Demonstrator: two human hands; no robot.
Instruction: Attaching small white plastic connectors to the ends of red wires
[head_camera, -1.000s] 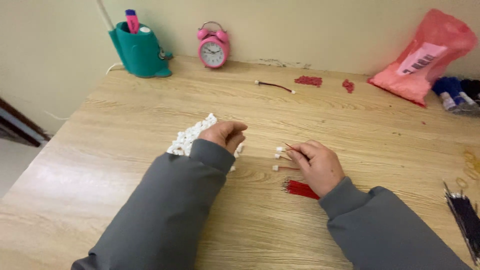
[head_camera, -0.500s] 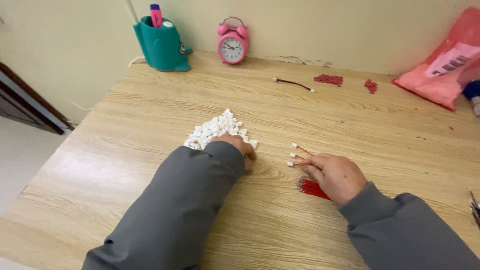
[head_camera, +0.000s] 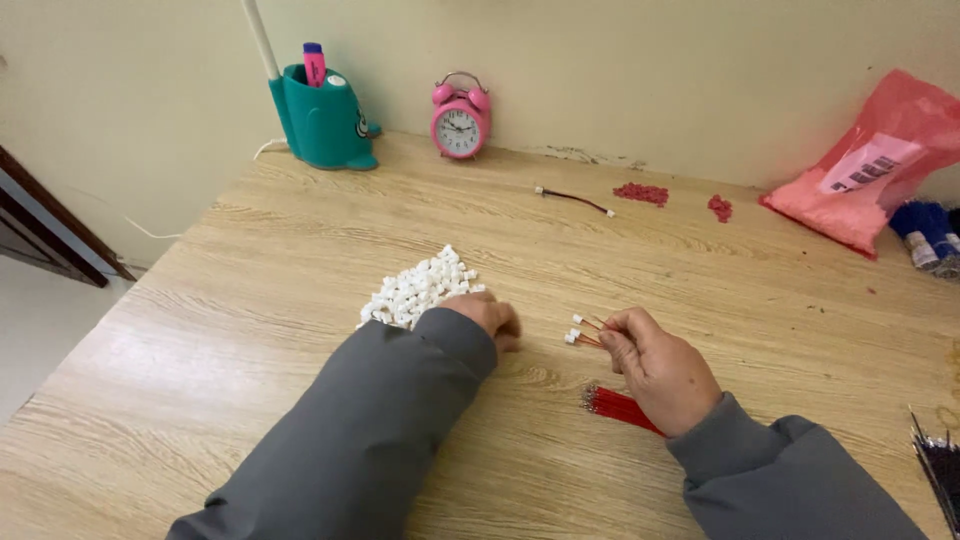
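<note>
L hand (head_camera: 490, 318), grip curled shut at the near edge of the white connector pile (head_camera: 420, 288) on the surface, lies just left of R hand (head_camera: 655, 365), grip pinched on thin red wires (head_camera: 588, 332) w/ white-capped ends pointing left toward it.

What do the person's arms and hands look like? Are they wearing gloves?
No gloves. Both hands are bare: the left hand and the right hand. Each arm is covered by a long, plain grey sleeve of soft, slightly loose cloth, the left sleeve and the right sleeve, ending in a cuff at the wrist. No watch, ring or markings show.
</note>
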